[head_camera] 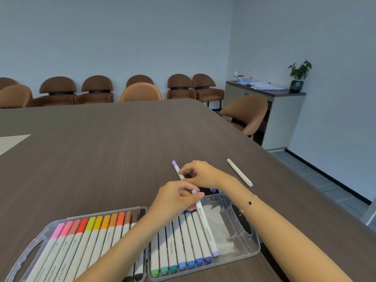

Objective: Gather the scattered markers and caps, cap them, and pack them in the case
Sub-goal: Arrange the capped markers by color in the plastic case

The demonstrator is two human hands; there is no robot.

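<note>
Left hand: the left hand (179, 197) is pinching the upper end of a lavender marker (205, 222) between thumb and fingertips, above the right half of the case.
Lavender marker: it is slanting down into the right tray, its lower cap touching the tray floor just beside the blue markers; a lavender cap is sitting on each end.
Right hand: the right hand (200, 173) is reaching past the case, its fingers curling round the barrel of a second purple marker (177, 169) lying on the table (101, 149).
Second purple marker: its purple cap is pointing away from the person; the near end is hiding under the hand, so I cannot tell whether that end is capped.
White marker: one white marker (239, 172) is lying alone on the table to the right of the right hand, well apart from the case, untouched.
Case: the clear plastic case (240, 202) is lying open flat at the near table edge, two halves side by side.
Left tray count: about twelve markers (91, 231) are lying in a row, pink through red, yellow, orange to brown; the left forearm is crossing over the last ones.
Right tray count: seven markers (183, 241), green to blue, are lying side by side, with free room at the right end.
Wrist: a thin bracelet (248, 202) is hanging on the right wrist.
Surroundings: brown chairs (97, 89) are standing along the wall and table; a cabinet (284, 117) with papers and a potted plant (299, 75) is standing in the corner.
</note>
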